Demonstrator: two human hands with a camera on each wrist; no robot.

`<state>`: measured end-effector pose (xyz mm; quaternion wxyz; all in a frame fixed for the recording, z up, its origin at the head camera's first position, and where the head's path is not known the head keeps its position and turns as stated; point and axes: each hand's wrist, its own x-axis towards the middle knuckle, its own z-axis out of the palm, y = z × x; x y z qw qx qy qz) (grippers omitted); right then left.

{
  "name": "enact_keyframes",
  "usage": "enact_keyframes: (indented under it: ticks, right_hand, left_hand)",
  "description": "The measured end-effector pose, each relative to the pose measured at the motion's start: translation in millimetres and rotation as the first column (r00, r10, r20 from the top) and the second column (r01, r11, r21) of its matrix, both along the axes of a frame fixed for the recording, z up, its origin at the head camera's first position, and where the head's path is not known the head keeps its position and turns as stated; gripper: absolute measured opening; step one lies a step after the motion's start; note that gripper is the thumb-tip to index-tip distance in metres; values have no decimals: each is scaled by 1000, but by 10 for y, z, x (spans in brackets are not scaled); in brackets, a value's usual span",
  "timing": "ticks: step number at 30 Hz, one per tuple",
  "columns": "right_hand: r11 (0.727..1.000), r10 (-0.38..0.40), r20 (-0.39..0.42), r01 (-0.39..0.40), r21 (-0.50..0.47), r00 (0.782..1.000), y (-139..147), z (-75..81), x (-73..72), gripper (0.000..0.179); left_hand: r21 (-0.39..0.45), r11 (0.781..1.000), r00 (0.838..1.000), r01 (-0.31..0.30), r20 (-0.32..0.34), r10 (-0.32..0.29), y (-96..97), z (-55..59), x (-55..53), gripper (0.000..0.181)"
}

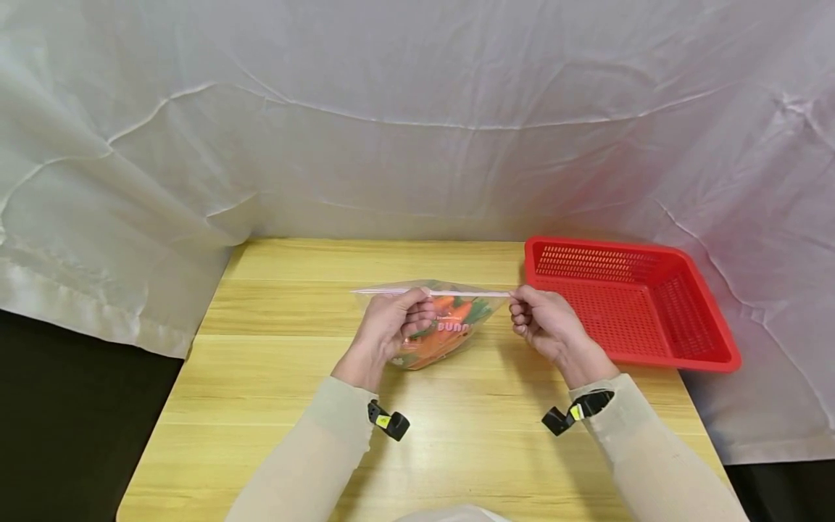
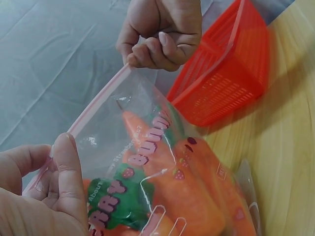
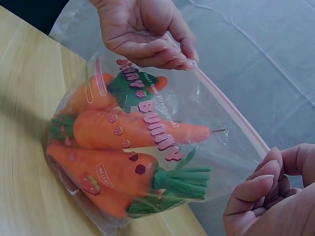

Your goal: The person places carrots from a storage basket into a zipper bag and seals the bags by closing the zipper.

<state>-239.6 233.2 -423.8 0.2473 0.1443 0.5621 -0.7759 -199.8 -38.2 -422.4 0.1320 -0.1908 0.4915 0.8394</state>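
A clear zip bag (image 1: 470,308) printed with pink lettering hangs at the middle of the table, its pink-white zip strip (image 3: 231,110) stretched between both hands. Inside are several orange toy carrots (image 3: 138,129) with green tops, seen through the plastic. My left hand (image 1: 394,319) pinches the strip between thumb and fingers partway along, as the left wrist view shows. At the strip's right end, my right hand (image 1: 548,322) pinches the corner, its other fingers curled.
A red plastic basket (image 1: 613,312) with perforated walls stands at the table's back right, just beyond my right hand. Pale cloth (image 1: 417,145) hangs behind the wooden table (image 1: 274,362). Each wrist wears a small black camera (image 1: 389,420).
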Motion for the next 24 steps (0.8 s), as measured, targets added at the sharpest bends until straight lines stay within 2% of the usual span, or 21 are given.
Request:
enact_keyframes:
  ticks: [11,24]
  right_hand:
    - [1000,-13,5,13,-7,1000,23,3,-9,35]
    - [1000,-19,11,19,-21,1000,46,9,-4,36]
  left_hand:
    - [5,1000,1000,2,6,-2,-60,45,18,17]
    - [-14,1000,1000,-3,0,3,-101,48,16,18]
